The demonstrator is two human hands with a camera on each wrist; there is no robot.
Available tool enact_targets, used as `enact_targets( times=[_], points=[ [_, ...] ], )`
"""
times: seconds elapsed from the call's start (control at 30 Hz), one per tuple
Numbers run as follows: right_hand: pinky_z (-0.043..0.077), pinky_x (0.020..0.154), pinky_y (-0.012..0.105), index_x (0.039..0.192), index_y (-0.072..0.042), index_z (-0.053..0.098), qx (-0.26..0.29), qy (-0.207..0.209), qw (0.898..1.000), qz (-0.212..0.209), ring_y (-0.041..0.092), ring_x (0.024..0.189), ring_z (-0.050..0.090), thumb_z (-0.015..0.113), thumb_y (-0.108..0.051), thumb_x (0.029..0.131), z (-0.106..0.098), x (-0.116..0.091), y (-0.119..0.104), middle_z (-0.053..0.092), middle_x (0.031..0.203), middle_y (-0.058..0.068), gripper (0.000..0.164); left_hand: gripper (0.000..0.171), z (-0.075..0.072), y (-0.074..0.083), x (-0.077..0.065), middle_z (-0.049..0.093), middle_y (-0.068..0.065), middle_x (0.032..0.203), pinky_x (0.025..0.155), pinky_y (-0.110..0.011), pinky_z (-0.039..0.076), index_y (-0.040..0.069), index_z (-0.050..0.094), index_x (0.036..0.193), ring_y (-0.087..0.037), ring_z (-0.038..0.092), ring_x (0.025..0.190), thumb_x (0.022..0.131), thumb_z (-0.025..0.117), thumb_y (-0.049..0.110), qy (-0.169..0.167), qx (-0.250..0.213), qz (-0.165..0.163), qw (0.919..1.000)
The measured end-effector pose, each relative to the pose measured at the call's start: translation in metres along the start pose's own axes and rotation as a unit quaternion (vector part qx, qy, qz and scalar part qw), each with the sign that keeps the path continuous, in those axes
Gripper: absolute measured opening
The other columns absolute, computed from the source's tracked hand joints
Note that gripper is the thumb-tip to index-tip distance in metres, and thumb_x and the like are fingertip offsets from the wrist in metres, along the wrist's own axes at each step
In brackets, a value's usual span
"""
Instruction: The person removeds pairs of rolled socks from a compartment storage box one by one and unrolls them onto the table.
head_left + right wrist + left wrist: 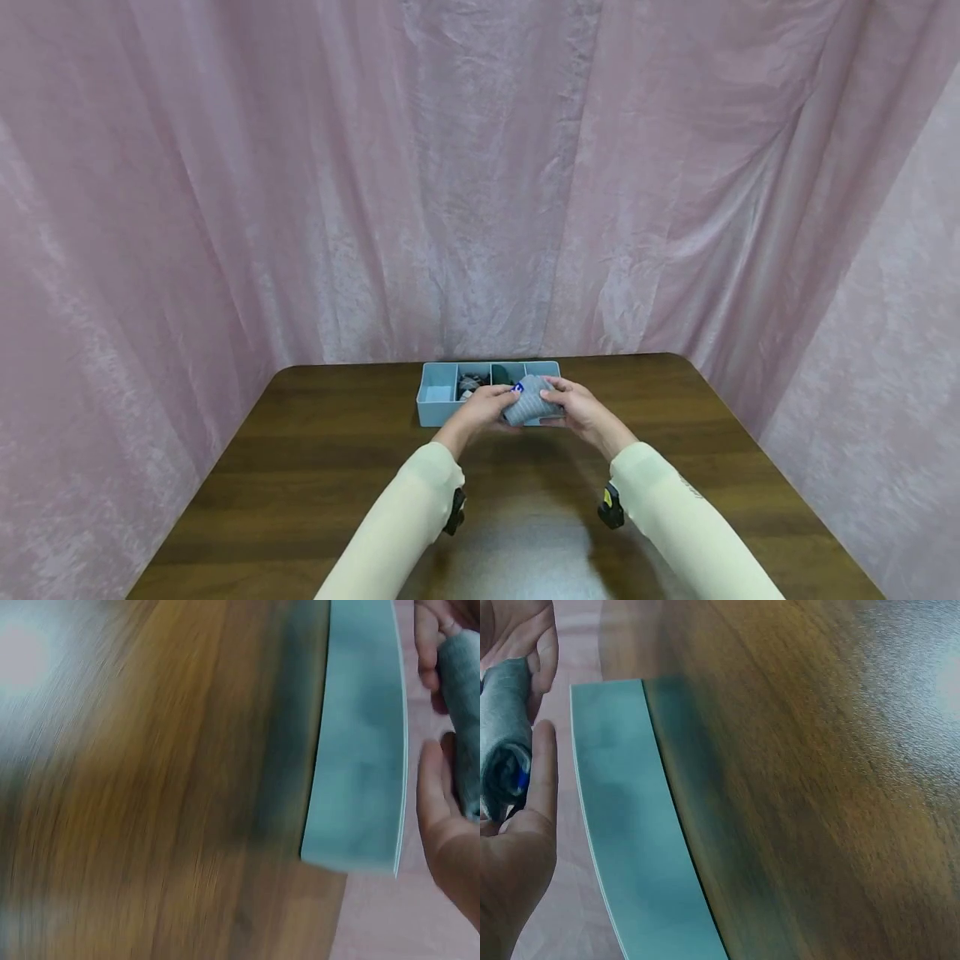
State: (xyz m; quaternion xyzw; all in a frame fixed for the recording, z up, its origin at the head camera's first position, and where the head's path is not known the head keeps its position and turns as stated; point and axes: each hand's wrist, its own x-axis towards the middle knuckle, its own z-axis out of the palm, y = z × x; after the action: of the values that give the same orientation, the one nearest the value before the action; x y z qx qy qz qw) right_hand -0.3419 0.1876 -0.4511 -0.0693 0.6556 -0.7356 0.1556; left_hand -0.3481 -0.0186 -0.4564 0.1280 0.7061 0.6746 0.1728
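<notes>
Your left hand (483,406) and right hand (587,408) both grip rolled grey cloth (531,402) — aloft near blue divided box (437,413), dark items (471,383) inside, wooden table (322,475) below.

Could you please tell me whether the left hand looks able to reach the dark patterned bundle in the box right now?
Probably not immediately: the left hand looks near the dark patterned bundle in the open-topped box, but is occupied holding the rolled grey cloth.

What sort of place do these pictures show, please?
Probably an indoor corner set up for recording, though I cannot be certain: pink curtains hang behind a wooden table, and a black device sits at each wrist.
</notes>
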Motion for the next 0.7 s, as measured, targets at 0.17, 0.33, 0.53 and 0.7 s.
enact_targets(
  times=[0.17,0.33,0.53,0.7],
  points=[
    [0.032,0.106,0.063,0.151,0.006,0.028,-0.054,-0.008,0.998,0.037,0.034,0.115,0.058,0.055,-0.023,0.101,-0.011,-0.008,0.0,0.047,0.14,0.026,0.064,0.037,0.003,-0.001,-0.001,0.064,-0.019,0.113,0.085,-0.053,0.054,-0.005,0.059,0.131,-0.023,0.063,0.089,0.099,0.06,0.013,0.019,0.067,0.023,0.9973],
    [0.04,0.101,0.062,0.147,0.006,0.037,-0.151,-0.01,0.987,0.053,0.041,0.118,0.057,0.059,-0.036,0.099,-0.02,-0.015,0.0,0.05,0.138,0.026,0.067,0.034,0.011,-0.002,-0.005,0.067,-0.013,0.11,0.08,-0.048,0.056,0.003,0.065,0.128,-0.018,0.062,0.086,0.096,0.066,0.014,0.015,0.138,0.05,0.989],
    [0.05,0.092,0.054,0.127,-0.001,0.061,-0.236,-0.022,0.971,0.027,0.022,0.095,0.062,0.067,-0.032,0.096,-0.03,-0.024,0.001,0.063,0.112,0.01,0.044,0.052,0.02,-0.005,-0.011,0.059,-0.017,0.134,0.085,-0.043,0.055,0.007,0.054,0.142,-0.024,0.06,0.111,0.095,0.069,0.023,0.006,0.184,0.039,0.9822],
    [0.052,0.086,0.05,0.12,-0.002,0.066,-0.263,-0.013,0.965,-0.006,0.02,0.089,0.057,0.069,-0.028,0.095,-0.035,-0.03,0.006,0.063,0.101,0.005,0.036,0.039,0.024,-0.01,-0.015,0.067,-0.009,0.113,0.085,-0.045,0.054,0.005,0.067,0.127,-0.018,0.061,0.092,0.094,0.069,0.027,-0.004,0.2,0.033,0.9792]
  ],
)
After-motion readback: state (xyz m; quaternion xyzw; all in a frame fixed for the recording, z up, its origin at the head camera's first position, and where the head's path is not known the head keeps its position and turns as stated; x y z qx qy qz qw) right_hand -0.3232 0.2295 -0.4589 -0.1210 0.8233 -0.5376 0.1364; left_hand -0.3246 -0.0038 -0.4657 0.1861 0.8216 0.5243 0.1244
